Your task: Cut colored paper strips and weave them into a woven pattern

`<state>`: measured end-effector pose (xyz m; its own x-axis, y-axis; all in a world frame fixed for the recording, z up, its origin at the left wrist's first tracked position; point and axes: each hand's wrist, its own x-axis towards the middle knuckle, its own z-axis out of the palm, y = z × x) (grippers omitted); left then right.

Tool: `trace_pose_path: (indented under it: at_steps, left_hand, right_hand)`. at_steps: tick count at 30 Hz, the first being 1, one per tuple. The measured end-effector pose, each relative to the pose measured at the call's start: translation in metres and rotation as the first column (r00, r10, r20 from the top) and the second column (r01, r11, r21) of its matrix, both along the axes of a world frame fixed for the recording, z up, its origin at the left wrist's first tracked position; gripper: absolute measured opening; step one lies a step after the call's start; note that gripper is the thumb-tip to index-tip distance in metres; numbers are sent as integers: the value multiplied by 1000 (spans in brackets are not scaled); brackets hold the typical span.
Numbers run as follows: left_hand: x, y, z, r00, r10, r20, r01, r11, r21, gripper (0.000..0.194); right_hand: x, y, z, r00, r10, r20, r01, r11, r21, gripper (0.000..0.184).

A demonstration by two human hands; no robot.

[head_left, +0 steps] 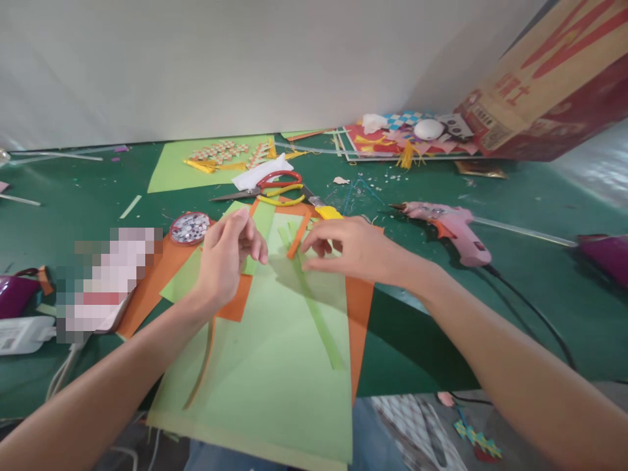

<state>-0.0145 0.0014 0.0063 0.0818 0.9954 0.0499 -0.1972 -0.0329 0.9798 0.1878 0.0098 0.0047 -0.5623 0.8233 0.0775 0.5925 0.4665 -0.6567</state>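
Observation:
My left hand [228, 258] hovers above a light green paper sheet [279, 379], its fingers curled with thumb and fingertips pinched together; what they hold is too small to name. My right hand [350, 252] is just to the right, fingers bent and pinching the upper end of a thin green paper strip [321, 320] that trails down over the sheet. An orange strip [298, 239] lies between the two hands. Orange paper [360, 314] shows under the green sheet.
Red-handled scissors [267, 185] and a yellow strip lie behind the hands. A round tin of googly eyes [190, 228] sits left, a pink glue gun [449, 226] with its cord right. A cardboard box [549, 85] and craft scraps stand at the back on the green table [73, 209].

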Motion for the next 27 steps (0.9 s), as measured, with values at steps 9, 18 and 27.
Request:
trace_pose_path:
  at_steps: [9, 18, 27]
  left_hand:
    - [0, -1, 0, 1000, 8, -4, -8, 1000, 0, 38]
    - [0, 0, -1, 1000, -5, 0, 5, 1000, 6, 39]
    - [-1, 0, -3, 1000, -17, 0, 17, 1000, -5, 38]
  right_hand:
    - [-9, -13, 5, 928, 242, 283, -188, 961, -205, 45]
    - [-10, -11, 3, 924, 254, 287, -208, 961, -183, 30]
    - [-9, -10, -1, 924, 280, 259, -248, 957, -149, 25]
